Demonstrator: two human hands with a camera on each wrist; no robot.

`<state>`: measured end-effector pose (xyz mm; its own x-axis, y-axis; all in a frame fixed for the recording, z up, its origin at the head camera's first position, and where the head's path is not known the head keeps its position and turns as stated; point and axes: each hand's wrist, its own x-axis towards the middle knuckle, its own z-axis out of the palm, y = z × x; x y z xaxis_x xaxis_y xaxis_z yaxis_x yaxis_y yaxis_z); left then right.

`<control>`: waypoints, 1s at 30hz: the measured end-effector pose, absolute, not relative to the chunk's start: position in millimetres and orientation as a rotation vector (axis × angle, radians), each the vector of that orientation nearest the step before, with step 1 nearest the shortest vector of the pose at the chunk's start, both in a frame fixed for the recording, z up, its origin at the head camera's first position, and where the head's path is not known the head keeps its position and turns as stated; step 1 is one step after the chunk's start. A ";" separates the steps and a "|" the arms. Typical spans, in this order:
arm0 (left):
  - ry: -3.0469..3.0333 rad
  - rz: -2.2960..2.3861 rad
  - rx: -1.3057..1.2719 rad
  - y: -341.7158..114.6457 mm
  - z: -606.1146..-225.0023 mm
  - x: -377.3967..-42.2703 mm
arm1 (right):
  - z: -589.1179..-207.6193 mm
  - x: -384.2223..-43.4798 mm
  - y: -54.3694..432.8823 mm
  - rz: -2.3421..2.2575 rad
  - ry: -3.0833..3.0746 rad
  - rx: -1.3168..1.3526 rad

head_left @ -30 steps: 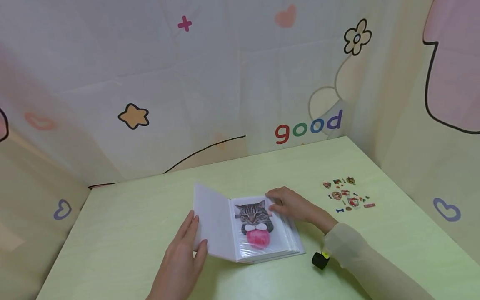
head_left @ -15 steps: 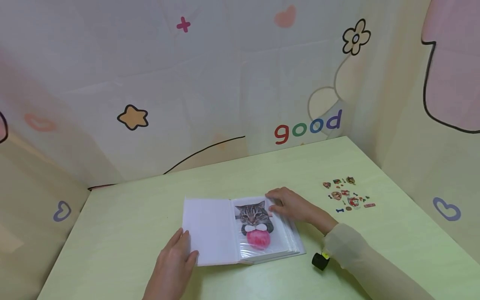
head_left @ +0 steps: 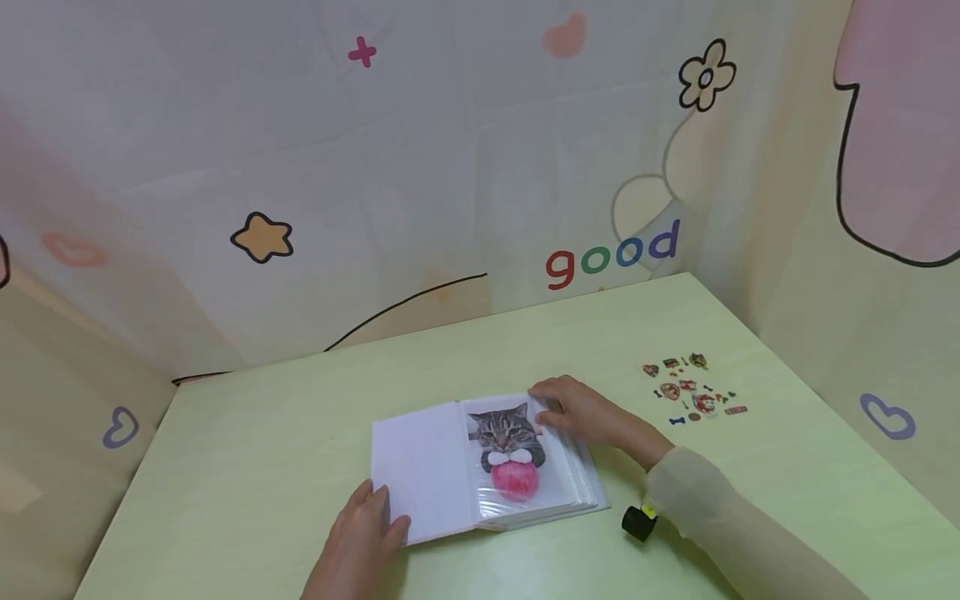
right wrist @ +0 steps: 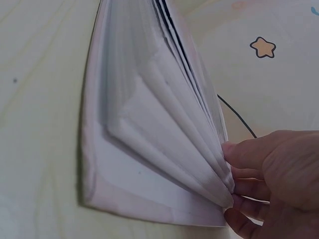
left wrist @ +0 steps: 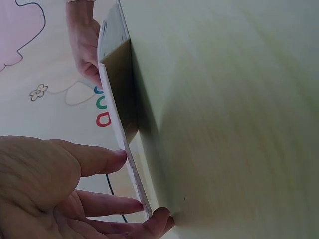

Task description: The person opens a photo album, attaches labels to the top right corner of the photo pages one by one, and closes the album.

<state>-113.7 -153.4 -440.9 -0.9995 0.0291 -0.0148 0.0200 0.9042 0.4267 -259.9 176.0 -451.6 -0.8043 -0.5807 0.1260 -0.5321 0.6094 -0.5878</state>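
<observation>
A white photo album [head_left: 423, 475] lies open on the pale green table. Its right side shows a picture of a tabby cat [head_left: 510, 442] above a pink fluffy ball, under a glossy clear sleeve. My left hand [head_left: 356, 533] holds the outer edge of the left cover; in the left wrist view the cover [left wrist: 117, 114] slants above the table, thumb on one face and a fingertip past its edge. At the upper right corner, my right hand [head_left: 581, 412] pinches several page edges. Those pages [right wrist: 164, 114] fan apart in the right wrist view.
Several small colourful stickers or cutouts [head_left: 703, 403] lie scattered on the table [head_left: 285, 450] to the right. A small black object [head_left: 640, 522] with a yellow part sits by the right sleeve [head_left: 697, 492]. Behind stands a printed curtain [head_left: 420, 183].
The left cover, raised steeply one second ago, has swung lower to the left, and my left hand has moved down and toward me with it. My right hand stays on the pages.
</observation>
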 end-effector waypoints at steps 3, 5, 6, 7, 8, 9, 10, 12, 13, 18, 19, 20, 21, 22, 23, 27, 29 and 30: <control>3.049 0.659 0.047 -151.6 -442.0 -113.0 | -452.6 -260.5 175.7 -0.959 2.749 -0.959; 3.049 0.640 0.052 -150.3 -442.0 -112.7 | -453.2 -260.7 175.9 -0.960 2.746 -0.947; 3.044 0.628 0.050 -149.5 -441.8 -112.7 | -453.5 -260.7 175.8 -0.969 2.739 -0.935; 3.032 0.615 0.038 -148.6 -441.4 -113.1 | -453.4 -260.6 175.8 -0.972 2.736 -0.927; 3.022 0.602 0.024 -147.7 -441.2 -113.6 | -453.4 -260.6 175.6 -0.970 2.736 -0.926; 3.013 0.591 0.014 -146.8 -441.0 -114.0 | -453.4 -260.5 175.6 -0.967 2.736 -0.926; 3.005 0.582 0.000 -146.0 -441.1 -114.5 | -453.4 -260.6 175.6 -0.970 2.734 -0.925; 2.987 0.571 -0.020 -144.3 -441.2 -115.1 | -453.3 -260.5 175.9 -0.968 2.734 -0.922; 2.981 0.569 -0.027 -143.5 -441.2 -115.3 | -453.3 -260.4 176.2 -0.962 2.737 -0.928; 2.966 0.577 -0.027 -141.1 -442.1 -115.1 | -450.9 -259.7 177.0 -0.944 2.738 -0.918; 2.957 0.571 -0.043 -140.2 -441.9 -115.3 | -450.3 -259.3 177.0 -0.941 2.737 -0.912; 2.945 0.562 -0.060 -139.2 -441.9 -115.6 | -449.7 -259.2 177.0 -0.940 2.734 -0.907; 2.935 0.554 -0.075 -138.3 -441.9 -115.8 | -449.5 -259.1 176.9 -0.941 2.732 -0.906; 2.931 0.545 -0.082 -137.6 -441.9 -115.8 | -449.7 -259.2 177.1 -0.947 2.728 -0.903; 2.929 0.535 -0.087 -136.9 -442.0 -115.6 | -450.2 -259.4 177.1 -0.948 2.729 -0.913; 2.944 0.508 -0.077 -136.5 -442.3 -114.8 | -453.0 -260.2 177.0 -0.948 2.739 -0.942; 2.947 0.491 -0.073 -136.3 -442.1 -115.0 | -454.1 -260.6 176.8 -0.940 2.747 -0.959; 2.944 0.483 -0.076 -136.2 -441.9 -115.4 | -454.3 -260.6 176.7 -0.942 2.746 -0.957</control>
<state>-115.4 -136.2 -441.9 -0.9864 -0.0245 -0.1627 -0.0753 0.9466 0.3136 -260.6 176.7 -454.3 -0.8008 -0.5876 0.1164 -0.5352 0.6146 -0.5795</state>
